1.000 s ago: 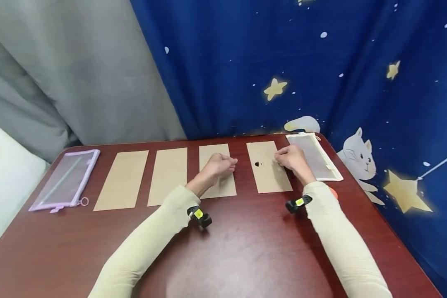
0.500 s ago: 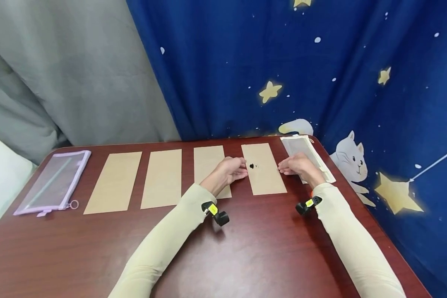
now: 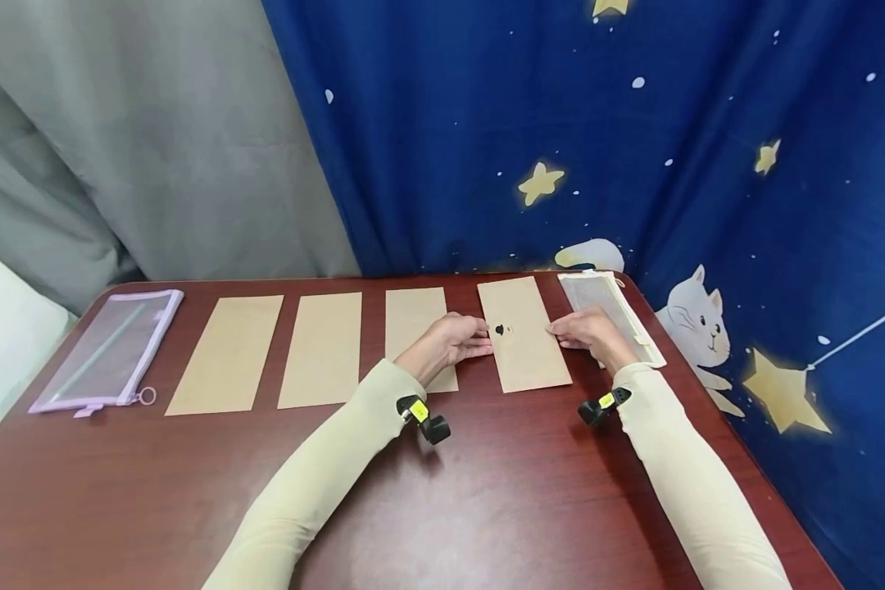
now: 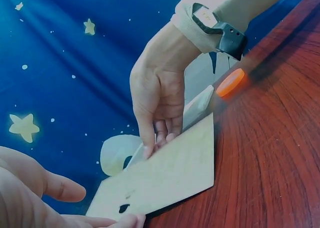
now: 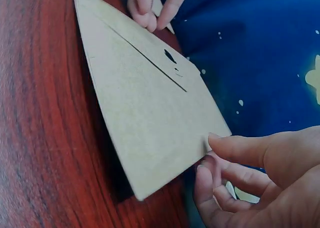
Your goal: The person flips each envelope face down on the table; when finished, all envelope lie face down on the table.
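A kraft paper envelope (image 3: 525, 352) with a small black mark lies between both hands on the right half of the table. My right hand (image 3: 586, 329) pinches its right edge, thumb on top and fingers underneath, as the right wrist view shows. In the left wrist view, fingers of my left hand (image 4: 35, 198) touch the envelope's left edge while the thumb stands apart from the paper. The envelope (image 5: 145, 108) is tilted, partly raised off the tabletop, and a long straight seam crosses its face.
Several plain kraft paper pieces (image 3: 320, 352) lie in a row to the left. A lilac mesh zip pouch (image 3: 111, 352) sits far left, a white-edged one (image 3: 612, 311) far right. An orange round object (image 4: 231, 83) lies behind the right wrist. Curtains (image 3: 442, 147) hang behind the table.
My left hand has moved right to the envelope's left edge. My right hand has shifted to its right edge and now pinches it. The envelope has risen slightly.
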The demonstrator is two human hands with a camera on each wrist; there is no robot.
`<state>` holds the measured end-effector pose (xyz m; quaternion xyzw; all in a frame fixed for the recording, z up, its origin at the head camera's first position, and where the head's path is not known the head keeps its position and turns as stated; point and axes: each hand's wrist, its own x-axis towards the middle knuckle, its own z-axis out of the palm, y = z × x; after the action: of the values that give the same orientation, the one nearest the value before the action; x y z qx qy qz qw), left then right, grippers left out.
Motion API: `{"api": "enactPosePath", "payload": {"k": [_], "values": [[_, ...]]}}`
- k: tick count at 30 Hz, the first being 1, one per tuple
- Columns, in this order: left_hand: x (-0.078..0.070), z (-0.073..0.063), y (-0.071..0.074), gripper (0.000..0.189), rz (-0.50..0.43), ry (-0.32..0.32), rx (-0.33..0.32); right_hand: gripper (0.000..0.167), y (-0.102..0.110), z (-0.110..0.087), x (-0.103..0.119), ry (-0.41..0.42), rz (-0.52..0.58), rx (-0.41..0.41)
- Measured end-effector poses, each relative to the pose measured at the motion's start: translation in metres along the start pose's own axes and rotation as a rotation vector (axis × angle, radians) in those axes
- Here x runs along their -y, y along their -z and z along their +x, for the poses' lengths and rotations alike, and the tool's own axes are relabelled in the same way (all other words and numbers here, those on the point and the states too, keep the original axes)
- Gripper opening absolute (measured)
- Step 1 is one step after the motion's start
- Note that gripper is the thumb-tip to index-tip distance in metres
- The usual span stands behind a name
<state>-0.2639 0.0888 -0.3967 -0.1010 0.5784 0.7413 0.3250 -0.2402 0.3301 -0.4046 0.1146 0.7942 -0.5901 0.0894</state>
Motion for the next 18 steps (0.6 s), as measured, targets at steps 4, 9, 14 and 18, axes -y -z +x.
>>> {"api": "enactPosePath", "payload": {"k": [4, 9, 14, 18], "values": [[-0.003, -0.002, 0.002, 0.042, -0.001, 0.017, 0.019, 0.036, 0.003, 0.001, 0.001, -0.056, 0.058, 0.003], [-0.007, -0.005, 0.012, 0.032, 0.07, -0.027, 0.043, 0.015, 0.007, -0.002, 0.005, -0.101, 0.235, 0.082], [-0.013, -0.008, 0.019, 0.03, 0.09, -0.131, 0.026, 0.029, 0.006, -0.004, 0.008, -0.11, 0.348, 0.163], [-0.019, -0.008, 0.018, 0.03, 0.064, -0.201, -0.006, 0.028, 0.003, -0.006, 0.007, -0.111, 0.367, 0.201]]}}
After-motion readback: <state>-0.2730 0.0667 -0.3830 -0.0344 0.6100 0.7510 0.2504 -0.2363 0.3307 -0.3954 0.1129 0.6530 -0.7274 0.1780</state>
